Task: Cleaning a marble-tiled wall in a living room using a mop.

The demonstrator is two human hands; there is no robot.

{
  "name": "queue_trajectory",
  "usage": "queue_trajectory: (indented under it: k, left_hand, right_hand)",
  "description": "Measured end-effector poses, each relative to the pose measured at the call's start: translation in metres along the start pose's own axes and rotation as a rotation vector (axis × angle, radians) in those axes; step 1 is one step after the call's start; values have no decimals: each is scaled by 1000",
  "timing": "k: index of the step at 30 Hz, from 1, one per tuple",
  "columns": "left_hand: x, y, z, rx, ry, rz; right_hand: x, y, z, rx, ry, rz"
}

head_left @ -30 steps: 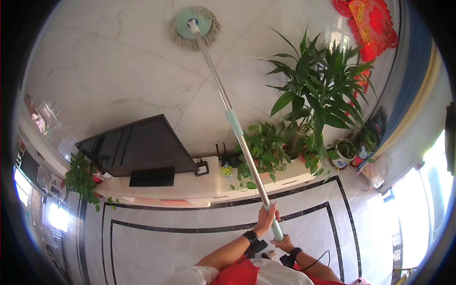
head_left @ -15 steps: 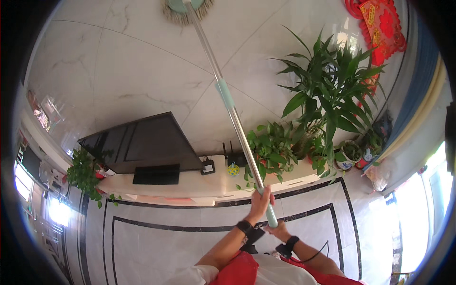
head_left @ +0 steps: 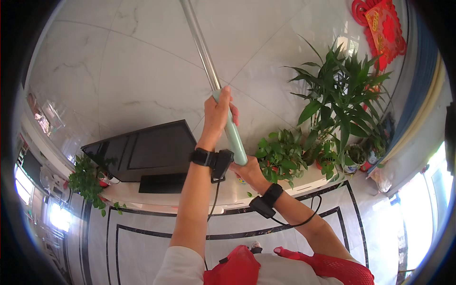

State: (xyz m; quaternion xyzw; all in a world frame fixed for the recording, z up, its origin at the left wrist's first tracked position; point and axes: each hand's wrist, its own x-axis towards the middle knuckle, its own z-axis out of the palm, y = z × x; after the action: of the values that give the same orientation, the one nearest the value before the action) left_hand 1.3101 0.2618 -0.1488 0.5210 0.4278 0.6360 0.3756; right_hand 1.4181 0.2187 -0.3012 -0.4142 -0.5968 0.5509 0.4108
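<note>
A long mop (head_left: 199, 42) with a shiny metal pole and a pale green grip slants up and to the left in front of the marbled wall. Its head lies beyond the top edge of the picture. My left hand (head_left: 217, 114) is closed around the upper part of the green grip. At the grip's bottom end, my right hand (head_left: 251, 173) is closed, its fingers partly hidden behind the handle. Both wrists carry black straps with small boxes and cables.
Below the wall, a pale low cabinet (head_left: 142, 202) carries a television (head_left: 142, 149). Leafy potted plants (head_left: 282, 154) stand right of the mop, with another trailing plant (head_left: 85, 185) at the left end. A red ornament (head_left: 387, 33) hangs near the curtain (head_left: 422, 90).
Both hands have risen and moved left, pushing the mop upward. Its fringed round head, visible before near the top edge, has gone out of the picture.
</note>
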Motion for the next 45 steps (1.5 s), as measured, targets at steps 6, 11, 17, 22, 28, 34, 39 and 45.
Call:
queue_trajectory:
  k: [6, 11, 17, 22, 28, 34, 39, 45]
  left_hand:
    - [-23, -15, -12, 20, 22, -62]
    - [-92, -90, -10, 22, 18, -198]
    - [-206, -175, 22, -34, 35, -358]
    - [-286, -225, 42, -20, 0, -474]
    - [-349, -249, 62, -99, -69, -575]
    - [-356, -235, 48, -123, -71, -635]
    - [-331, -214, 3, -166, -111, -625]
    - [-235, -161, -69, -125, -184, -411]
  right_hand:
    - [-19, 25, 19, 64, -23, 6]
    - [-79, 93, 11, -25, -76, 202]
    - [-183, 198, -17, -119, 20, 373]
    - [-262, 271, -41, -291, 8, 410]
    - [-326, 285, -61, -271, 11, 580]
    - [-335, 246, -44, -197, -17, 690]
    - [-314, 250, 3, -132, 44, 644]
    - [-214, 185, 80, -93, 128, 419]
